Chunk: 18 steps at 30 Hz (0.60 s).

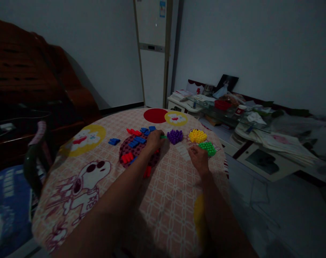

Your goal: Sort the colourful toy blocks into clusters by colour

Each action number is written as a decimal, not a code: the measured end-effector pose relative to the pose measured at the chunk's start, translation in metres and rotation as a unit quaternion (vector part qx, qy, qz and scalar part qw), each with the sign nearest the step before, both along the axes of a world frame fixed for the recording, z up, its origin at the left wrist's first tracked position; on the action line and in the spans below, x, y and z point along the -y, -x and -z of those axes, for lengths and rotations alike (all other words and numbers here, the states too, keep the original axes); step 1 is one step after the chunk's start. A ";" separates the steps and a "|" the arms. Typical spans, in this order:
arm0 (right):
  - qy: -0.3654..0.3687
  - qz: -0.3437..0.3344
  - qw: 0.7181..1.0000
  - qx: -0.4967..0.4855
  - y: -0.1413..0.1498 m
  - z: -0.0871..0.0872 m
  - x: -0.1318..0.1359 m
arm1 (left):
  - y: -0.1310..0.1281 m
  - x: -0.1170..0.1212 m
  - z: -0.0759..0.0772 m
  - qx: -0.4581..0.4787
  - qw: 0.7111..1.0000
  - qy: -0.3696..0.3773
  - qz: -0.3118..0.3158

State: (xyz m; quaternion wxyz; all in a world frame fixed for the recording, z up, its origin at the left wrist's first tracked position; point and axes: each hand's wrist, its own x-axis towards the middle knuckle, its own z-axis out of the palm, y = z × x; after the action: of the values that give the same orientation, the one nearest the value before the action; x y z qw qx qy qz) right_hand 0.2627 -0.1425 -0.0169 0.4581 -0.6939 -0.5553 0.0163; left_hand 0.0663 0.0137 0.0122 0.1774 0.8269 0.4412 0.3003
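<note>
A tall white cabinet unit (152, 75) stands in the dim corner, with a dark wooden bench (42, 64) off past the left fingers and a cluttered low stand (281, 172) beyond the right ones, and between them I see a round table under a pink patterned cloth (165, 204). The person's left hand (154, 141) reaches farther over it, its fingertips pinched on what looks like a small green piece (165, 137). Just right of those fingers sits a purple cluster (175, 136) of little knobs; to their left, some partly hidden by that forearm, lie blue pieces (137, 141) and red pieces (127, 157), several of them on a dark round patch (123, 149). The right hand (199, 158) is nearer the person, its fingers curled in, and from here I can't tell whether they grip anything. Close by its knuckles is a green cluster (208, 148), a yellow cluster (197, 136) lies beyond, and off the fingertips on the left some white pieces (182, 150) lie flat, near the purple cluster
</note>
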 end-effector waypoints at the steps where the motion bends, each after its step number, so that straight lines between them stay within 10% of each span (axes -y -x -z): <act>1: -0.001 -0.028 0.999 -0.038 0.003 -0.001 0.000 | -0.001 0.010 -0.002 0.015 1.000 0.001 0.023; 8: 0.051 -0.155 0.956 -0.242 0.027 -0.008 0.000 | -0.016 0.077 0.007 0.072 0.987 0.039 0.140; 18: 0.045 -0.183 0.888 -0.420 0.027 -0.012 -0.001 | -0.018 0.084 0.013 0.196 0.971 0.067 0.116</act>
State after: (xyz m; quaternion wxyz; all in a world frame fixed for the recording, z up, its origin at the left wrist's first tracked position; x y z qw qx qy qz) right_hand 0.2352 -0.1419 -0.0054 0.6056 -0.5280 -0.4272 0.4147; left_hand 0.0844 -0.0705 -0.0011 0.3488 0.7839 0.3179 0.4036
